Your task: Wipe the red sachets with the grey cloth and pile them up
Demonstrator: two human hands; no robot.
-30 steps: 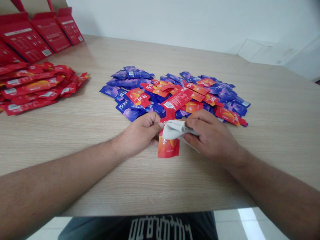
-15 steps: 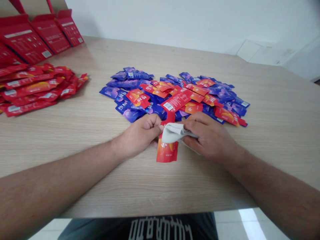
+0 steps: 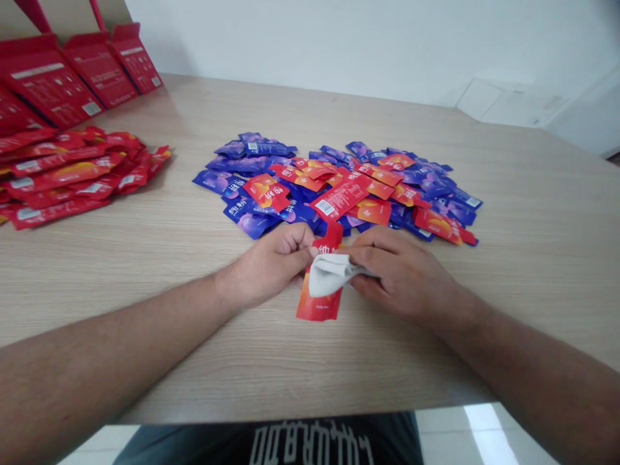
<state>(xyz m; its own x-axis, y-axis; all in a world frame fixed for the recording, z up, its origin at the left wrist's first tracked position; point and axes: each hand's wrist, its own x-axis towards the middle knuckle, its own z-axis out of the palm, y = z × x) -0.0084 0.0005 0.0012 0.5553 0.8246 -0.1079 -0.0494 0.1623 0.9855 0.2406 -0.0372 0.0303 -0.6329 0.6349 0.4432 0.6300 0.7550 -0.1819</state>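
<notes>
My left hand (image 3: 283,261) pinches a red-and-orange pouch (image 3: 317,309) by its left edge, above the near part of the table. The narrow neck of the pouch points away from me. Closed around a folded pale grey cloth (image 3: 329,274), my right hand (image 3: 397,271) lays it across the front of the pouch and covers its middle. Just beyond both hands spreads a heap of blue-purple pouches (image 3: 252,223), with several red-and-orange pouches (image 3: 438,225) on top. One red pouch (image 3: 341,196) there shows its barcode side.
A stack of red pouches (image 3: 72,171) lies at the left. Behind it stand several red cardboard boxes (image 3: 99,68) with flaps up. The wooden table (image 3: 242,381) ends at its front edge near my lap, and a white wall (image 3: 314,45) rises behind.
The cloth has slid down the pouch toward me, uncovering more of the upper print. The pouch's lower end has swung slightly left. My left hand keeps its hold.
</notes>
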